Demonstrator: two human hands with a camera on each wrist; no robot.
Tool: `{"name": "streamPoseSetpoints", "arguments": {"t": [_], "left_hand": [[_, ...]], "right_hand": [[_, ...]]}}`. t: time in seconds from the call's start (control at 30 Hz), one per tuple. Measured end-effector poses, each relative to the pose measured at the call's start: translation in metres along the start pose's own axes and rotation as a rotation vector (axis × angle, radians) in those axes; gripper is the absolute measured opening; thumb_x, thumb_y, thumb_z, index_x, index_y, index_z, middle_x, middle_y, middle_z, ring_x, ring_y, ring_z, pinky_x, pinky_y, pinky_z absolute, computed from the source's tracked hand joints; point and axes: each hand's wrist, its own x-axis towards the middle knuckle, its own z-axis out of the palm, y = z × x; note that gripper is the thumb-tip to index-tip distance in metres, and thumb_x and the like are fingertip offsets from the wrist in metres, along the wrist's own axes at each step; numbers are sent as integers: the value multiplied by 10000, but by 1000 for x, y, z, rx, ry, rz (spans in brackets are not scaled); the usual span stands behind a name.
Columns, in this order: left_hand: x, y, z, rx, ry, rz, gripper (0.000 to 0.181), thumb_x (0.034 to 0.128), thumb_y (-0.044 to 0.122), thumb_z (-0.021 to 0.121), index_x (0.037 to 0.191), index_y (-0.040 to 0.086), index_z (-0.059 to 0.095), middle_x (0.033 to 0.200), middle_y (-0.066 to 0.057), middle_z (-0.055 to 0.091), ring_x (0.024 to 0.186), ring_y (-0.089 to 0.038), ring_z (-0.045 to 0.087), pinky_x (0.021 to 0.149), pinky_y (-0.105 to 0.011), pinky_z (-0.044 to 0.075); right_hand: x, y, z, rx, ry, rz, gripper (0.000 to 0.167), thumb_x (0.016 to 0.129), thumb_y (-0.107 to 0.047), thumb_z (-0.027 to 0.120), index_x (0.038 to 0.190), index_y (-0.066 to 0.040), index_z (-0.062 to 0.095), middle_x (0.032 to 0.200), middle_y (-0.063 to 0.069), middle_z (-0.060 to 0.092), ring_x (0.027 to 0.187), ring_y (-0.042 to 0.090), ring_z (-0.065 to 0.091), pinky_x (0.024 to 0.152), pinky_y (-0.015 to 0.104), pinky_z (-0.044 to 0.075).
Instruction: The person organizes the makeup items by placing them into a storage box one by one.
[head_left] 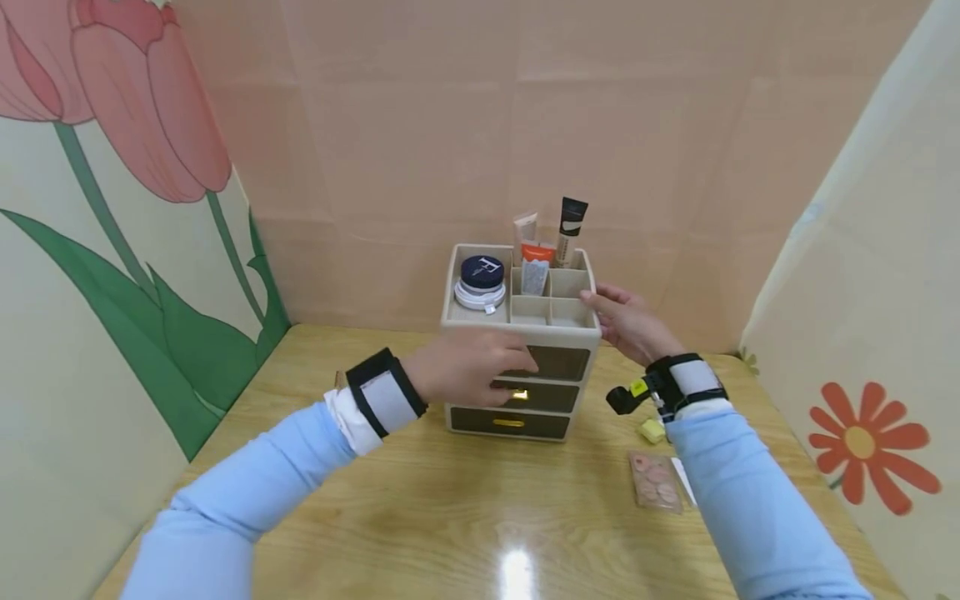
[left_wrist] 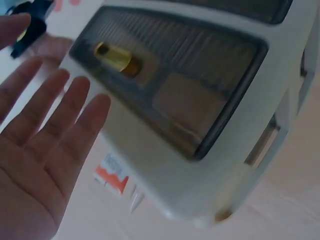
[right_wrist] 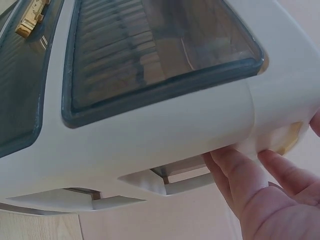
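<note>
A white drawer organizer (head_left: 555, 332) with dark see-through drawers and gold handles stands on the table. Its open top holds a dark blue round compact (head_left: 482, 272) on a white round item (head_left: 480, 297), an orange-and-clear tube (head_left: 536, 273), a pale tube (head_left: 525, 229) and a black-capped tube (head_left: 572, 225). My left hand (head_left: 468, 367) hovers before the drawers; in the left wrist view its fingers (left_wrist: 65, 107) are extended beside the top drawer (left_wrist: 175, 75), holding nothing. My right hand (head_left: 633, 325) grips the organizer's upper right edge, thumb by the rim and fingers (right_wrist: 237, 172) against the side.
On the wooden table (head_left: 420, 517), right of the organizer, lie a small yellow item (head_left: 652, 431), a flat pinkish palette (head_left: 656, 482) and a white strip partly under my right sleeve. A pink backdrop (head_left: 405, 167) stands behind, with flower-printed panels on both sides.
</note>
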Motion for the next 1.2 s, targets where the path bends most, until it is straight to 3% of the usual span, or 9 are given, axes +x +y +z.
{"name": "streamPoseSetpoints", "arguments": {"t": [0.37,0.57,0.83,1.2], "left_hand": [[4,4,47,288,285,16,244,852,184,692,1085,120,727,1073,-39,676,973,-175,628,758,-260,554],[8,2,67,456,383,41,179,935,183,634,1064,126,745,1035,-26,692,936,-170,623,739,-249,551],[9,-4,78,576,420,76,163,940,160,639,1065,128,739,1051,-18,670,936,-168,601,704,-237,538],[13,-7,80,651,387,85,170,933,116,650,1062,132,761,1009,-1,666,874,-147,583,649,-198,507]], "right_hand": [[1,3,-1,22,-6,-14,760,953,-343,611,1530,-27,230,1436,182,362,1085,181,567,883,317,529],[0,2,1,15,4,-6,750,961,-347,596,1536,-43,222,1454,183,350,1120,203,546,884,319,528],[1,1,1,5,-7,-17,709,988,-322,556,1537,-36,210,1455,187,342,1121,198,538,877,303,531],[1,2,3,34,-5,-13,746,978,-305,578,1541,-22,177,1463,202,324,1159,219,514,885,300,525]]}}
